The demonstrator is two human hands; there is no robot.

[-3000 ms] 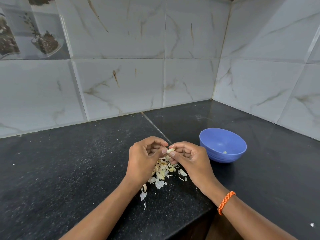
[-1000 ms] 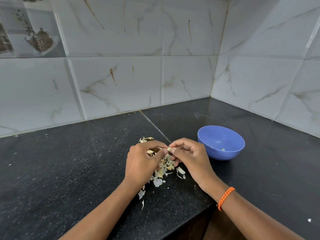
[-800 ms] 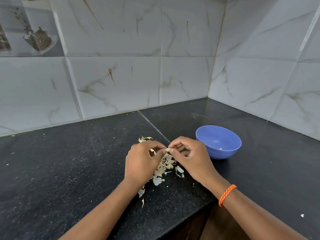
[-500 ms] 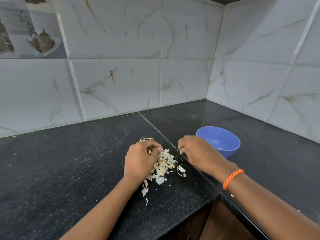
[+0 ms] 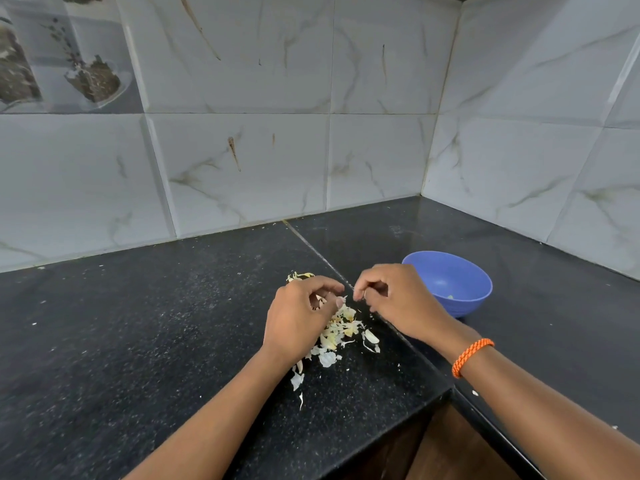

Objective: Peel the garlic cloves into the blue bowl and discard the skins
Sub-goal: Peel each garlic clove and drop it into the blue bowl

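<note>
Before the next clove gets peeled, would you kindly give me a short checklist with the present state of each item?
1. Blue bowl upright on the counter, to the right of the right hand: ok.
2. Bowl has room for more: ok; only a small pale bit shows inside.
3. Skins kept out of the bowl: ok; they lie heaped on the counter beneath the hands.
4. Left hand holds a clove: cannot tell; its fingers are curled over the heap, and what they hold is hidden.
5. Right hand's grip: cannot tell; thumb and fingertips meet, but what is between them is too small to see.
6. Skins discarded: not ok; the heap is on the counter.
</note>
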